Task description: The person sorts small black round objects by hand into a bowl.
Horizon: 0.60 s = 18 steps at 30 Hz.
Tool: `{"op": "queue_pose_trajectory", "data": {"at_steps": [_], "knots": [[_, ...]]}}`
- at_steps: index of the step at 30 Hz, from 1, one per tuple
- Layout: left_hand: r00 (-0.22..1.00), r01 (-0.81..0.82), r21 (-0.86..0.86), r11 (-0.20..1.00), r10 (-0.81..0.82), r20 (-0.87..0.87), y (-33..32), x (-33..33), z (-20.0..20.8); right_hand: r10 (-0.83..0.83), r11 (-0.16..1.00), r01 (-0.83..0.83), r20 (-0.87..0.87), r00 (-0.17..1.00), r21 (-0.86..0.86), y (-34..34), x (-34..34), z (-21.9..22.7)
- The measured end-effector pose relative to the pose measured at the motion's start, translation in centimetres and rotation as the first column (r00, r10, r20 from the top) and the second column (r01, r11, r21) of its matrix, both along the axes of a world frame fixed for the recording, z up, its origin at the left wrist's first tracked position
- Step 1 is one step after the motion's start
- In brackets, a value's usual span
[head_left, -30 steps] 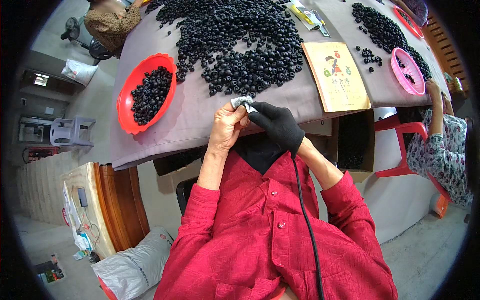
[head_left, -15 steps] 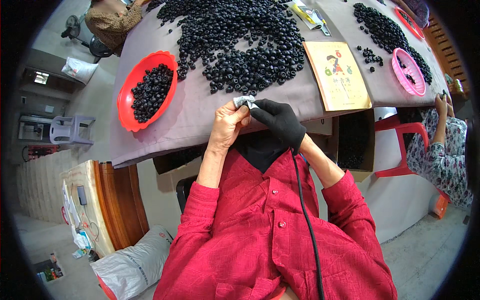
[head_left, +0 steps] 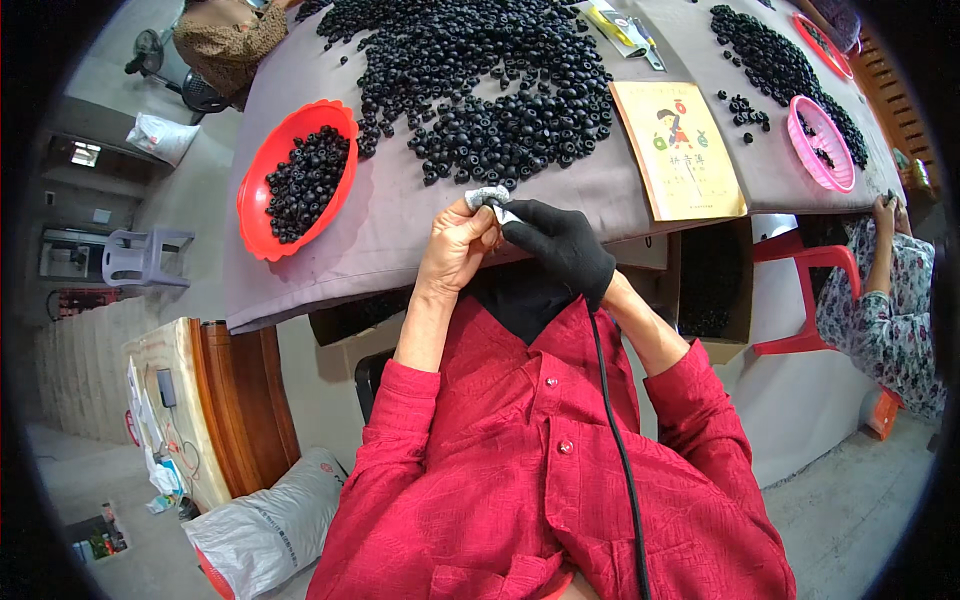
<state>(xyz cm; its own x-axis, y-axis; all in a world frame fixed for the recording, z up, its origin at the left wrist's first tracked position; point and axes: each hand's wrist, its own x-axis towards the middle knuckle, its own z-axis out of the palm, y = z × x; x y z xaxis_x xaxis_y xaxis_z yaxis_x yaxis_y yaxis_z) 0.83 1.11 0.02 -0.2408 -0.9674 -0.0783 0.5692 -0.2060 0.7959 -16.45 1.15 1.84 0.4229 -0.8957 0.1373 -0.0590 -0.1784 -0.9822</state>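
My bare left hand (head_left: 456, 248) and my black-gloved right hand (head_left: 562, 250) meet just past the table's near edge, fingers pinched together. A grey-white strip of cloth or wrap (head_left: 484, 197) covers the left index fingertip, and a second pale bit shows by the right fingertips. Something small and dark sits between the fingertips, too hidden to name. Beyond my hands spreads a big heap of small black rounded pieces (head_left: 500, 130), many with a hole in the end. On the left a red scalloped basin (head_left: 252, 212) holds more of them.
To the right lie a yellow booklet (head_left: 680, 150) and a packaged tool (head_left: 625, 35). A pink basket (head_left: 820, 145) and another black pile (head_left: 775, 70) are farther right. Co-workers sit at the far left and right. A red chair (head_left: 815, 300) and open boxes (head_left: 715, 290) stand by the table.
My fingers shift only slightly against each other at the pinched spot. The whole view drifts a little; the heap, basin and booklet stay in place on the table.
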Motion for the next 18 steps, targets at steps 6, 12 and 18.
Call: {"op": "queue_pose_trajectory", "data": {"at_steps": [6,12,18], "knots": [[1.0,0.02,-0.008,1.0,-0.02,-0.004,-0.1,0.14,-0.18,-0.019,1.0,0.02,-0.012,1.0,0.011,0.01,0.1,-0.27],[1.0,0.021,0.018,1.0,-0.021,0.006,0.03,0.04,0.16,-0.017,1.0,0.017,-0.017,1.0,-0.005,0.0,0.04,-0.32],[0.999,0.035,0.033,0.999,-0.034,-0.011,-0.13,0.18,0.18,-0.023,1.0,0.023,-0.001,1.0,-0.009,0.0,0.13,-0.14]]}}
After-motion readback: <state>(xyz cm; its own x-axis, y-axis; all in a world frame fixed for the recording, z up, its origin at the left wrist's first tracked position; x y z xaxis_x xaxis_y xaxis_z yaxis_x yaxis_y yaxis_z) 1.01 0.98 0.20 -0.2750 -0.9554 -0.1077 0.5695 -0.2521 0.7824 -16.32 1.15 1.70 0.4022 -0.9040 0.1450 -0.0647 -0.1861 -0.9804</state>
